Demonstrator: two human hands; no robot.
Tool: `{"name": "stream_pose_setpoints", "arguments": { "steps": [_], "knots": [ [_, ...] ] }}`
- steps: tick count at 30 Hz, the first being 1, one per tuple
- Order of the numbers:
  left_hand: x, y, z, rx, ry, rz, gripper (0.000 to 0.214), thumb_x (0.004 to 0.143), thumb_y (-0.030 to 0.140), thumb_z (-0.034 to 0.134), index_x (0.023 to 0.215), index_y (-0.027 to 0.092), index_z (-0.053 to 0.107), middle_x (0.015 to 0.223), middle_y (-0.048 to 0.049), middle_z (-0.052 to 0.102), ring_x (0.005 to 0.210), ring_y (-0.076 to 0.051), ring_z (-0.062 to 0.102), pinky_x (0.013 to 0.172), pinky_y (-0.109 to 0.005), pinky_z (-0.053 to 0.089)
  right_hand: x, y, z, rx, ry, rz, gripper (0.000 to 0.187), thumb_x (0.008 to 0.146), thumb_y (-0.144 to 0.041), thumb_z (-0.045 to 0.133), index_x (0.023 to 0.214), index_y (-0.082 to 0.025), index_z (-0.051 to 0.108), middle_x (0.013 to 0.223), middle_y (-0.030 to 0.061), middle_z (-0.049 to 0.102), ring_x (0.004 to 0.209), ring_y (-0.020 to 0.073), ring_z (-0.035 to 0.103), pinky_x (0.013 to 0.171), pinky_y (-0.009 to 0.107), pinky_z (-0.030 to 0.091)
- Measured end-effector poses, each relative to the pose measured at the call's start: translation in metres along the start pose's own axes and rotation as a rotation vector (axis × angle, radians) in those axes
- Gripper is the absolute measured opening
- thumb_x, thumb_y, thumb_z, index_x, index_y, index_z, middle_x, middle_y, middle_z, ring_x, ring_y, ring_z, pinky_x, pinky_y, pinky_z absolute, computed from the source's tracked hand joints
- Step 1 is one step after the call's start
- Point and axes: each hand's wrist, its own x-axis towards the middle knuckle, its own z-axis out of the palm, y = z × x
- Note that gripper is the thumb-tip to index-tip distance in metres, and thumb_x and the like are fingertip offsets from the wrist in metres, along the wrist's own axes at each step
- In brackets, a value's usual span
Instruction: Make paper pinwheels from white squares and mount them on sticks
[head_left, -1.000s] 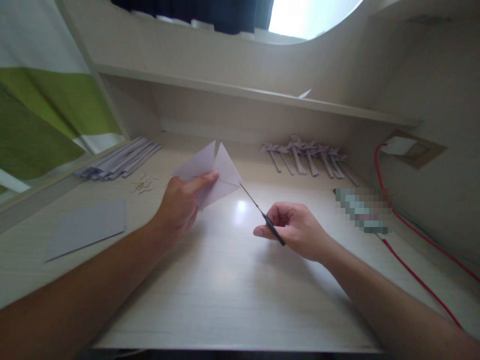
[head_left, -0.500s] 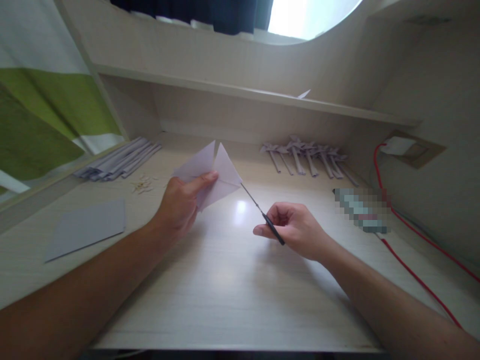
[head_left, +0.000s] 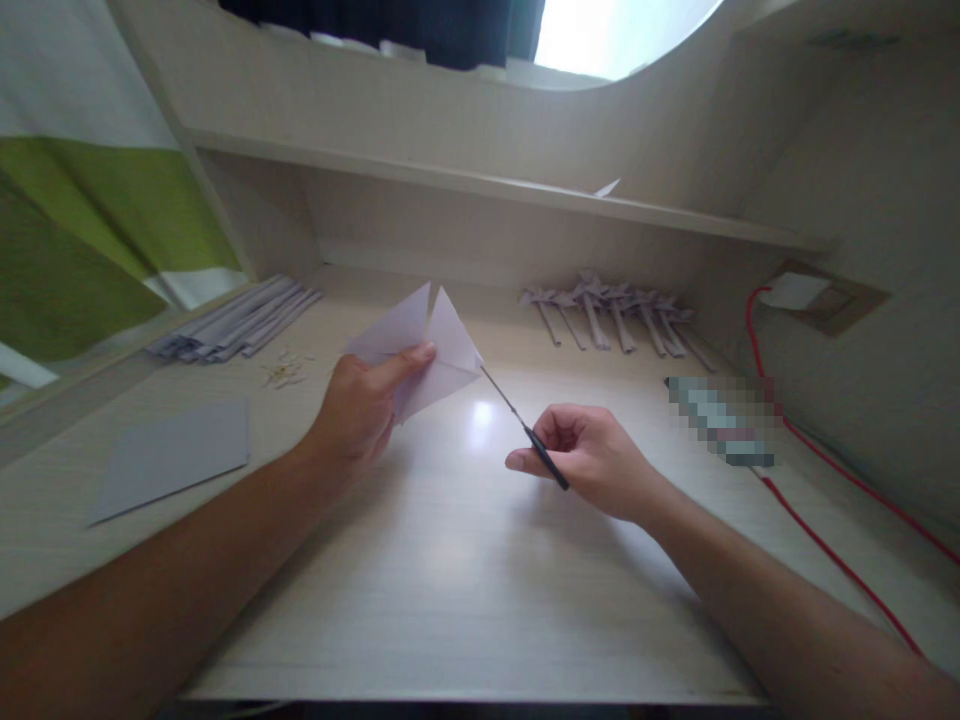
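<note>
Held up over the desk, a creased white paper (head_left: 450,335) has a slit running in from its top edge. My left hand (head_left: 367,395) pinches it, thumb on the near face and the other fingers behind. In my right hand (head_left: 589,455) is a pair of scissors (head_left: 513,408) with dark handles. The scissors' thin blades point up and left, their tips at the paper's right corner. Part of the handles is hidden by my fingers.
Rolled paper sticks (head_left: 236,320) lie at the back left, beside small pale pieces (head_left: 285,368). Flat paper sheets (head_left: 176,455) rest near my left forearm. Several paper pinwheels (head_left: 619,310) lie at the back right. A blurred-out device (head_left: 720,420) and red cable (head_left: 825,555) are at the right.
The scissors' tips sit very slightly further into the paper's right corner, where the edge now shows a small notch. Both hands stay nearly where they were.
</note>
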Motion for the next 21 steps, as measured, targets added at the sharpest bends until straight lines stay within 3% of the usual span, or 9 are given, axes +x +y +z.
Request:
{"name": "stream_pose_setpoints", "arguments": {
  "steps": [7, 21],
  "knots": [
    [0.0000, 0.0020, 0.0015, -0.035, 0.000, -0.017, 0.015, 0.075, 0.020, 0.086, 0.087, 0.015, 0.081, 0.094, -0.0051, 0.080, 0.084, -0.019, 0.070, 0.078, -0.028, 0.053, -0.0014, 0.0005, -0.0007, 0.005, -0.002, 0.007, 0.050, 0.067, -0.056, 0.092, 0.068, -0.019, 0.058, 0.061, -0.0052, 0.048, 0.057, 0.0112, 0.039, 0.050, 0.027, 0.027],
    [0.0006, 0.0003, -0.0009, -0.015, 0.006, -0.029, 0.022, 0.073, 0.023, 0.087, 0.091, 0.013, 0.081, 0.095, -0.0076, 0.081, 0.086, -0.021, 0.072, 0.078, -0.029, 0.054, -0.0009, 0.0024, -0.0015, -0.014, -0.014, 0.007, 0.051, 0.068, -0.056, 0.092, 0.068, -0.020, 0.057, 0.061, -0.0056, 0.047, 0.057, 0.0108, 0.038, 0.050, 0.026, 0.027]
  ]
}}
